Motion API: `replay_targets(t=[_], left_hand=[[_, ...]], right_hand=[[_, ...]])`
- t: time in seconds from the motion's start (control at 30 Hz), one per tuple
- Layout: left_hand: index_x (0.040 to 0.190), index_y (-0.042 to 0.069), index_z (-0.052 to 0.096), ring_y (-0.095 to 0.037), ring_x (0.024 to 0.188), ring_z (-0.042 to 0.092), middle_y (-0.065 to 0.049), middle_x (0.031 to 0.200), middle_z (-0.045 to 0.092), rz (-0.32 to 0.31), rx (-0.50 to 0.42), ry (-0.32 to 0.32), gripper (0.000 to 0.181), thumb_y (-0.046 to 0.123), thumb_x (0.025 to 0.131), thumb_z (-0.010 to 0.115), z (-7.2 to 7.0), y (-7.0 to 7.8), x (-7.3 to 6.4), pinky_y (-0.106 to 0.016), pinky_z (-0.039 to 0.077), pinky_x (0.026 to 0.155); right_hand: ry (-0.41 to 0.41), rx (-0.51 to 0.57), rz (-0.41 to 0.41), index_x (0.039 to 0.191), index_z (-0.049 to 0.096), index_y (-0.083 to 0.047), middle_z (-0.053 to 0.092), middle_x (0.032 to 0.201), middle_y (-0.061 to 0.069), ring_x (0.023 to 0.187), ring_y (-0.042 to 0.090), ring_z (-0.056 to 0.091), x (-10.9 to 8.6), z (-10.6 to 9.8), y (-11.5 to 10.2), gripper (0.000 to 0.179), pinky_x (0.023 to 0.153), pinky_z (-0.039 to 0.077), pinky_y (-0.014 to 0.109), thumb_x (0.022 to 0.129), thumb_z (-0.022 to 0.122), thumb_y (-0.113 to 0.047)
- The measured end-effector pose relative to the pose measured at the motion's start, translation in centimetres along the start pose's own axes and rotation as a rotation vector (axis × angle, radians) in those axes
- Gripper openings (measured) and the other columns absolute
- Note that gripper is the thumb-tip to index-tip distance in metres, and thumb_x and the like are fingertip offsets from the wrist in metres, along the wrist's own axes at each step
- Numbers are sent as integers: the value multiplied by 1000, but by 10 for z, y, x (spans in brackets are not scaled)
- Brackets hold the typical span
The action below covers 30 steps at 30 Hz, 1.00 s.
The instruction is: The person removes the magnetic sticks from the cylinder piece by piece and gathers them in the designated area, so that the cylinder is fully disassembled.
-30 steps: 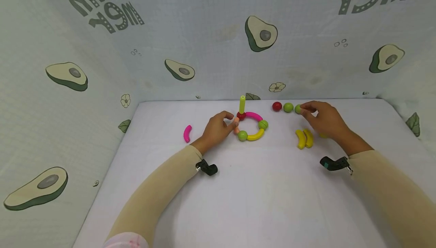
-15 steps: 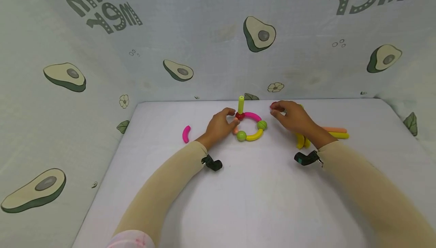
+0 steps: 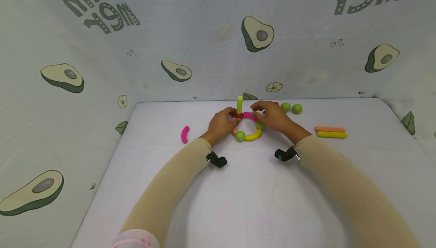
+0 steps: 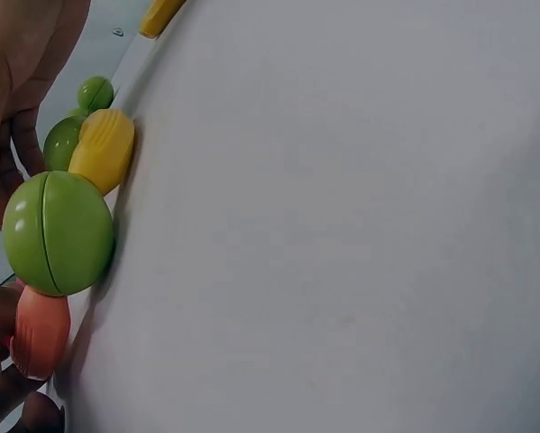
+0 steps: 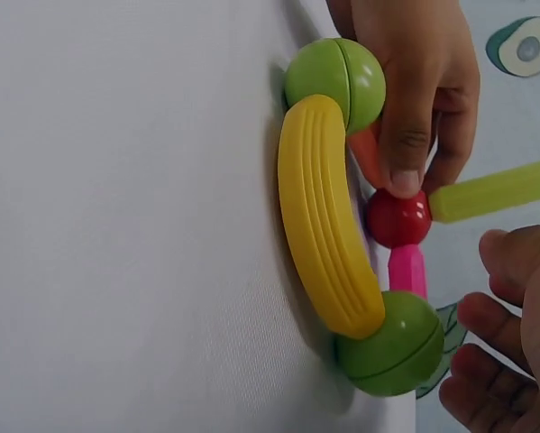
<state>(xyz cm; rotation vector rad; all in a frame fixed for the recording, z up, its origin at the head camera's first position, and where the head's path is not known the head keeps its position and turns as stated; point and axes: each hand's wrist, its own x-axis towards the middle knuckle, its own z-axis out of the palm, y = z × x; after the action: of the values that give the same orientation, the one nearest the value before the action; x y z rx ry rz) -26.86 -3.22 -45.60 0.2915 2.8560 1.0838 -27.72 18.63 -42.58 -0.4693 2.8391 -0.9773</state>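
Note:
A ring of magnetic balls and curved rods lies on the white table. It joins a red ball (image 5: 398, 218), a pink curved rod (image 3: 249, 116), two green balls (image 4: 58, 233), a yellow curved rod (image 5: 328, 216) and an orange curved rod (image 4: 41, 332). From the red ball a lime-green straight rod (image 3: 240, 105) stands upright. My left hand (image 3: 219, 126) grips the ring at the red ball, its thumb on the ball and fingers behind. Over the ring's right side, my right hand (image 3: 272, 117) has loosely bent fingers with nothing between them, close to the lime-green rod.
Two loose green balls (image 3: 291, 108) lie behind my right hand, with another red ball (image 3: 276, 103) mostly hidden. Farther right, an orange straight rod (image 3: 329, 129) and a yellow one (image 3: 332, 135) lie side by side. A loose pink curved rod (image 3: 185, 134) is at left.
My right hand has moved left from the loose balls to the ring. The straight rods at right have come into view, while the two loose yellow curved rods are now hidden. My left hand stays at the ring.

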Motion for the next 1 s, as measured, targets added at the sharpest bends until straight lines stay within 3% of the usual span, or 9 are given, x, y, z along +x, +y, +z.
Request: replay_targets(t=[0.23, 0.6, 1.0], left_hand=[[134, 20, 64, -14, 113, 61, 6, 126, 69, -13, 3, 8, 39, 35, 99, 69, 1, 1, 2, -35, 47, 96], [128, 19, 67, -15, 112, 63, 4, 122, 70, -20, 9, 14, 34, 37, 99, 68, -2, 3, 1, -36, 48, 95], [126, 18, 68, -15, 111, 63, 4, 121, 71, -16, 11, 20, 30, 32, 99, 68, -2, 3, 2, -35, 49, 93]], right_hand=[[-24, 25, 22, 135, 63, -7, 65, 130, 13, 119, 37, 57, 12, 12, -12, 38, 100, 50, 51, 99, 69, -20], [-31, 9, -56, 125, 65, -6, 66, 125, 16, 121, 37, 58, 24, 26, -18, 34, 104, 45, 55, 97, 73, -23], [-7, -14, -26, 118, 66, -5, 67, 117, 15, 108, 33, 60, 26, 30, -22, 25, 98, 48, 51, 100, 69, -24]])
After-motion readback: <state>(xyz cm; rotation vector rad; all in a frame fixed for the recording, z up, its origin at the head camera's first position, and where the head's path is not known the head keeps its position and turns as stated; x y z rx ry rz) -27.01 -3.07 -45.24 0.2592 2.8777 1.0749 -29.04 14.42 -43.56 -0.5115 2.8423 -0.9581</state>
